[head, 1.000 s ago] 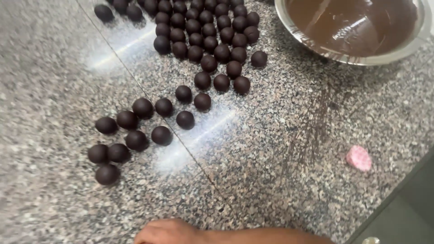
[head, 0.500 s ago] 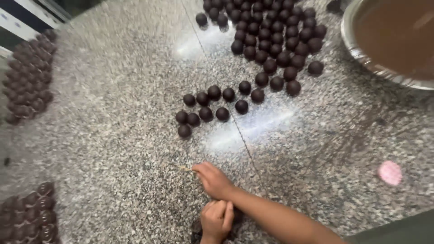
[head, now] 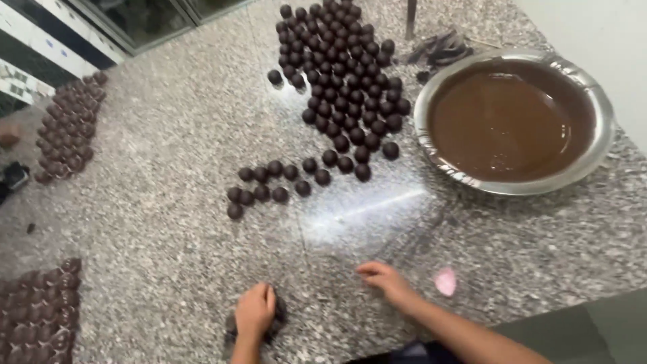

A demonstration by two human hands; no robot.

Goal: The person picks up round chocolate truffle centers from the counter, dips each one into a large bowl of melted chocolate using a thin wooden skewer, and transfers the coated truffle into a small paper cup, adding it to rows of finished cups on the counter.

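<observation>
Dark lump (head: 276,317) sits on the table near the bottom edge, mostly hidden under the left hand (head: 255,311); only a dark rim shows beside the fingers, so can't tell its shape or exactly what it is. Left hand is curled down over it, gripping/pressing it; wrist cut off by the frame's lower edge. Right hand (head: 383,280) lies just to the right, well apart from the lump, fingers loosely out, palm down on the stone, holding nothing; forearm runs off the bottom right.

Small pink bit (head: 445,282) near the right hand, too blurry to id. Further up: a loose row of dark balls (head: 276,180) mid-table, then a big packed cluster of balls (head: 340,74) reaching to the top edge. Right of that a metal bowl (head: 583,165) w/ smooth brown liquid, approx. full. Behind the bowl some dark scraps (head: 441,50), hard to make out.

Left side: another ball group (head: 67,128), browner, and a tray-like block of brown pieces (head: 37,313) cut off at the bottom left corner.

Table (head: 168,222) is speckled grey granite w/ a glare patch in the middle. Tiled strip and dark glass at top left, pale wall top right.
</observation>
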